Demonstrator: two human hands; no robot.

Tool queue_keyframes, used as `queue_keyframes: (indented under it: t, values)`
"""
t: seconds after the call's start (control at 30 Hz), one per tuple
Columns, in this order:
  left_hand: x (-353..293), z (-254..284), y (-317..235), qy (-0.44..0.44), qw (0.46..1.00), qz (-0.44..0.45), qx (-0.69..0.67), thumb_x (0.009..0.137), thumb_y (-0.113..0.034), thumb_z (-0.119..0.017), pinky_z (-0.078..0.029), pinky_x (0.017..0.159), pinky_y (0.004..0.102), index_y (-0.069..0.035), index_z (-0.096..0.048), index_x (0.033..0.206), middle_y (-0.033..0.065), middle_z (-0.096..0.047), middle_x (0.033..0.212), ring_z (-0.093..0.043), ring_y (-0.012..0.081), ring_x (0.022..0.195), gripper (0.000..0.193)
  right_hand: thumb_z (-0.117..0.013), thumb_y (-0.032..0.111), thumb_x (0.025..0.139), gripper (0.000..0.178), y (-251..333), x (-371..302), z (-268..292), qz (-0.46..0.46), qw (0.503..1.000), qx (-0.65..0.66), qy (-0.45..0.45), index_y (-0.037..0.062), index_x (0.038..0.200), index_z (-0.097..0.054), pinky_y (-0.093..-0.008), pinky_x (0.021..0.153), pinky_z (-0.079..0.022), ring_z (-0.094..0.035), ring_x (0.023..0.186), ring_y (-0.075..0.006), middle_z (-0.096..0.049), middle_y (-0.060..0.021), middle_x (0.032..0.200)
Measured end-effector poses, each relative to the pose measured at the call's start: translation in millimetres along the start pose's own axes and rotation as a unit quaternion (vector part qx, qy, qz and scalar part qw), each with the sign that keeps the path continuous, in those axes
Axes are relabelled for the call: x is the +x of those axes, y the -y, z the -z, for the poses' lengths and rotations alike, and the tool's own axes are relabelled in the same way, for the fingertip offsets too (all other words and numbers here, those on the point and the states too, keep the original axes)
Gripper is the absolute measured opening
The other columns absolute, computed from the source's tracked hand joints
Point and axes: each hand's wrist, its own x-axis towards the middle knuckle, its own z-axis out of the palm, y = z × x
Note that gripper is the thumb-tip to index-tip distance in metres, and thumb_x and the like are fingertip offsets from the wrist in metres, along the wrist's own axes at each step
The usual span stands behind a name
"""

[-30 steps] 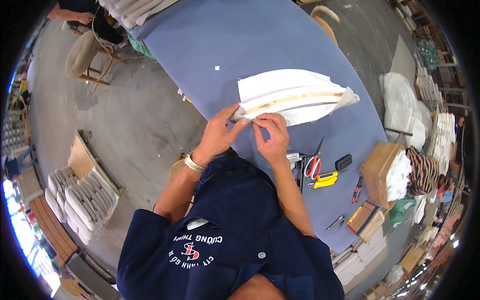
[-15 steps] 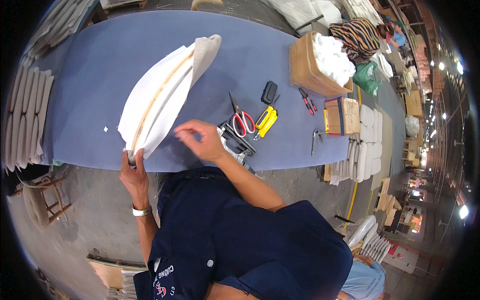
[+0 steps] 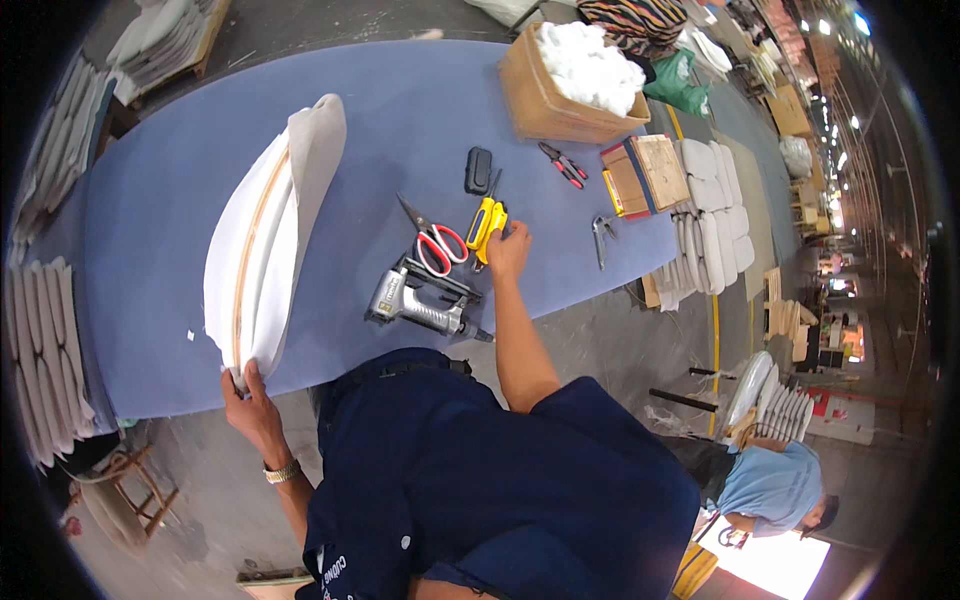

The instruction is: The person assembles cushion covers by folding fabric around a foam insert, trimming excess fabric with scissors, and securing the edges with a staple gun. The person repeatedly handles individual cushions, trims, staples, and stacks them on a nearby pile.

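Note:
Between the fingers and thumb of my left hand (image 3: 254, 408) is the near end of a curved upholstered panel (image 3: 268, 240), with white fabric and a thin tan strip along its length. The rest of the panel stretches away over the blue tabletop. My right hand (image 3: 511, 250) reaches across the table, its fingers closed on a yellow utility knife (image 3: 492, 228). Beside the knife lies a yellow-handled screwdriver (image 3: 479, 221). Red-and-white scissors (image 3: 437, 250) lie to its left. A silver staple gun (image 3: 412, 306) rests nearer to me.
A black oblong case (image 3: 478, 170), red-handled pliers (image 3: 563, 165) and a grey hand tool (image 3: 602, 240) lie on the blue table (image 3: 400, 110). A carton (image 3: 545, 105) of white stuffing and a smaller box (image 3: 640, 175) stand at the right. A person in light blue (image 3: 770, 488) is behind me at right.
My right hand has moved right, from above the staple gun to the yellow utility knife, and closed on it. My left hand still holds the panel. The whole view has shifted.

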Motion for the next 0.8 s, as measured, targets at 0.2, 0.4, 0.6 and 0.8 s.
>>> queue_keyframes:
  t: [0.2, 0.4, 0.6, 0.8]
  values:
    - [1.6, -2.4, 4.1, -0.013, 1.000, -0.005, -0.023, 0.102, -0.036, -0.071, -0.054, 0.064, 0.0303, 0.006, -0.064, 0.120, 0.0125, -0.071, 0.089, -0.063, 0.0142, 0.073, 0.046, -0.079, 0.022, 0.084, 0.057, -6.4, 19.6, -2.9, 0.045, 0.996, -0.047, 0.058, 0.0087, 0.133, -0.054, -0.0521, 0.100, -0.050, -0.059, 0.119, -0.0436, -0.059, -0.0228, 0.128]
    - [-0.4, 2.3, -4.0, 0.022, 1.000, -0.002, -0.018, 0.103, -0.034, -0.070, -0.054, 0.064, 0.0298, 0.006, -0.064, 0.120, 0.0113, -0.070, 0.092, -0.062, 0.0139, 0.074, 0.044, -0.077, 0.023, 0.087, 0.051, -49.4, 86.9, 35.2, 0.066, 0.976, -0.208, 0.023, 0.0103, 0.131, -0.056, -0.0523, 0.092, -0.054, -0.066, 0.109, -0.0433, -0.064, -0.0202, 0.122]
    - [-5.7, -5.4, 10.7, -0.017, 1.000, 0.005, -0.004, 0.102, -0.037, -0.072, -0.057, 0.068, 0.0295, 0.009, -0.058, 0.132, 0.0133, -0.070, 0.103, -0.067, 0.0155, 0.084, 0.056, -0.073, 0.027, 0.089, 0.049, -14.2, 94.9, 45.2, 0.157, 0.981, -0.045, 0.102, 0.0056, 0.131, -0.061, -0.0497, 0.090, -0.056, -0.069, 0.105, -0.0408, -0.070, -0.0187, 0.119]
    - [1.8, 0.5, 6.2, -0.015, 0.999, 0.011, -0.041, 0.101, -0.030, -0.073, -0.054, 0.064, 0.0294, 0.006, -0.062, 0.122, 0.0104, -0.070, 0.092, -0.064, 0.0141, 0.074, 0.043, -0.074, 0.027, 0.090, 0.066, 52.8, 34.9, -22.8, 0.236, 0.933, 0.041, 0.268, 0.0052, 0.148, -0.052, -0.0472, 0.105, -0.050, -0.060, 0.127, -0.0398, -0.061, -0.0249, 0.140]
